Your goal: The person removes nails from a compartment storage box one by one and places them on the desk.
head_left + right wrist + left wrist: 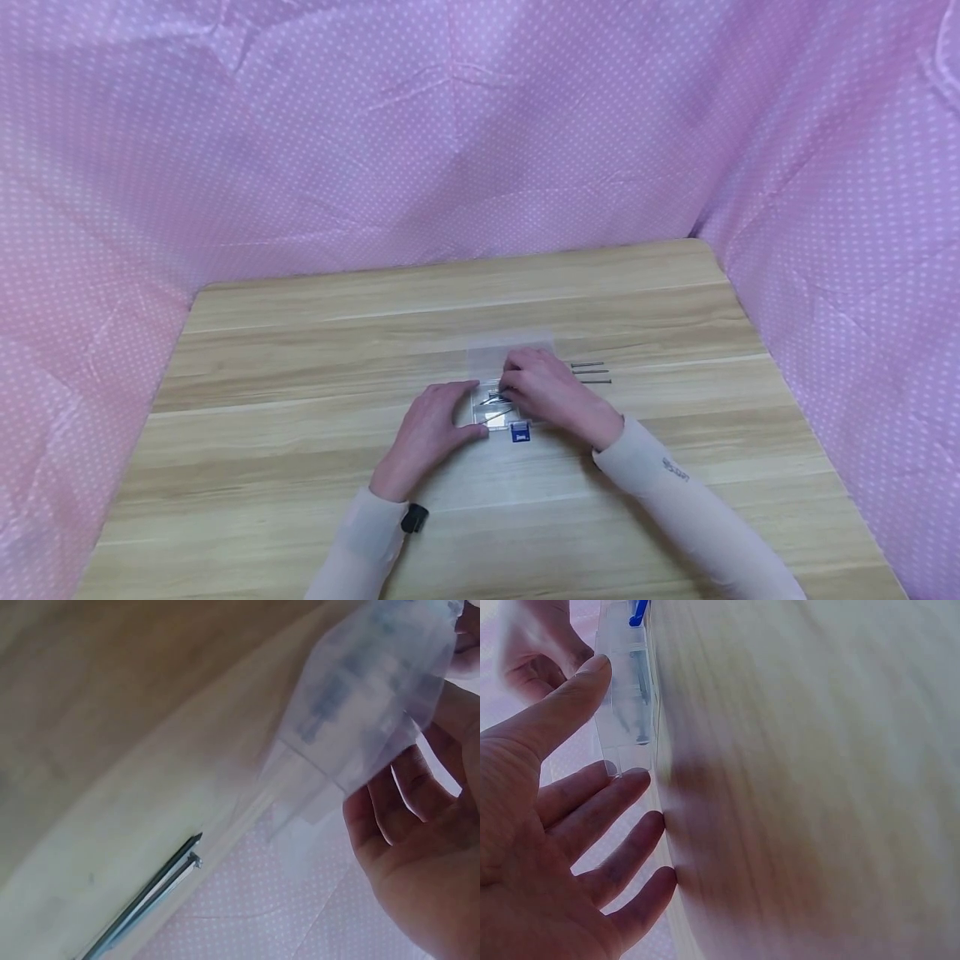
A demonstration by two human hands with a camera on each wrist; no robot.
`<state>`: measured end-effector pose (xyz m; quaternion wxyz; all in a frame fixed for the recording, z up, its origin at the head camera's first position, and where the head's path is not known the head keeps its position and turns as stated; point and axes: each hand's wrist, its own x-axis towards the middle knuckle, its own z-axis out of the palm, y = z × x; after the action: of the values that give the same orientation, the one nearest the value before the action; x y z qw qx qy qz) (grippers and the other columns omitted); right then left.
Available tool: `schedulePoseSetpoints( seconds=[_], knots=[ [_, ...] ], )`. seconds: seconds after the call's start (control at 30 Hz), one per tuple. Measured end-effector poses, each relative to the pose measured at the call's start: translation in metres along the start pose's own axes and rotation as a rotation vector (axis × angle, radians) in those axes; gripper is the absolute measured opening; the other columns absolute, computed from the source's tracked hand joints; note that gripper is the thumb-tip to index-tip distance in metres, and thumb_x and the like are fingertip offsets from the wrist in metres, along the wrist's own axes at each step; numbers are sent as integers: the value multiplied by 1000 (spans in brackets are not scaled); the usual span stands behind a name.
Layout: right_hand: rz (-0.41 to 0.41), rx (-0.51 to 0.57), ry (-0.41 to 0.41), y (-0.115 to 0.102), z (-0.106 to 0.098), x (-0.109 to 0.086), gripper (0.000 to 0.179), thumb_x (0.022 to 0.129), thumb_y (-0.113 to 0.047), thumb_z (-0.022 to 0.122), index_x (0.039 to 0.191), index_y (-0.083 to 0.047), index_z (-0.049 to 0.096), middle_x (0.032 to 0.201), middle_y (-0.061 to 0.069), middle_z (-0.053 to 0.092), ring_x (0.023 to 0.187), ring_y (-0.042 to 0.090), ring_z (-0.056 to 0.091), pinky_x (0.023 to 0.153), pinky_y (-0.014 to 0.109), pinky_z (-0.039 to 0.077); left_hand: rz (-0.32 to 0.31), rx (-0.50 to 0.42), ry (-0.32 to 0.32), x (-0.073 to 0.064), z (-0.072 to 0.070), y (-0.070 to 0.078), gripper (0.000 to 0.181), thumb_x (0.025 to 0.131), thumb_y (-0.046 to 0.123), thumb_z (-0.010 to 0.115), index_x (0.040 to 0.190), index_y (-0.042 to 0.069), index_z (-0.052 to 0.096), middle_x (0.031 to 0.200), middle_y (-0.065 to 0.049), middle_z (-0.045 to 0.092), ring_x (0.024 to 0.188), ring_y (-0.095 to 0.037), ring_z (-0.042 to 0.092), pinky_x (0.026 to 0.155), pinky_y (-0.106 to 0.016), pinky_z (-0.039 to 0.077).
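A small clear plastic box (481, 408) with compartments lies on the wooden table, its transparent lid (487, 360) folded back at the far side. Thin metal nails (495, 401) lie inside. My left hand (427, 425) holds the box from the left, thumb at the near edge and index fingertip at the far corner, the other fingertips on the table. My right hand (547, 387) reaches over the box's right part with bent fingers; its fingertips are partly hidden, so I cannot tell whether they pinch a nail. A blue latch (520, 431) juts from the near side.
Right of the box, three long nails (591, 372) lie side by side on the wooden table (300, 375). Pink dotted cloth (375, 150) hangs behind the table and along both sides.
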<state>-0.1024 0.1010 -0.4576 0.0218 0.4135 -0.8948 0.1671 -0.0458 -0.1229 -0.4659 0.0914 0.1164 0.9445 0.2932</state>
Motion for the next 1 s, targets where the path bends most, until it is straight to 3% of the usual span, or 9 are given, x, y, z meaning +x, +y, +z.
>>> schedulePoseSetpoints(
  seconds=[0.3,0.67,1.0],
  knots=[
    [9,11,38,3,-3,-8,3,93,-17,78,96,-16,80,96,-3,66,95,18,63,96,42,50,16,-2,10,0,0,-1,72,81,39,89,142,10,62,138,-11,66,128,-33,57,110,-49,45],
    [82,54,65,3,-11,-19,6,91,-16,81,97,-17,80,95,-5,67,92,16,61,82,36,49,21,-7,19,0,0,0,72,80,37,90,141,9,63,137,-12,66,127,-34,58,109,-50,45],
    [109,59,98,2,-14,-27,6,91,-15,81,96,-16,80,96,-4,65,91,16,60,80,36,47,22,-2,18,-1,0,0,71,81,37,88,141,9,62,139,-13,65,130,-35,56,111,-51,44]
  ],
)
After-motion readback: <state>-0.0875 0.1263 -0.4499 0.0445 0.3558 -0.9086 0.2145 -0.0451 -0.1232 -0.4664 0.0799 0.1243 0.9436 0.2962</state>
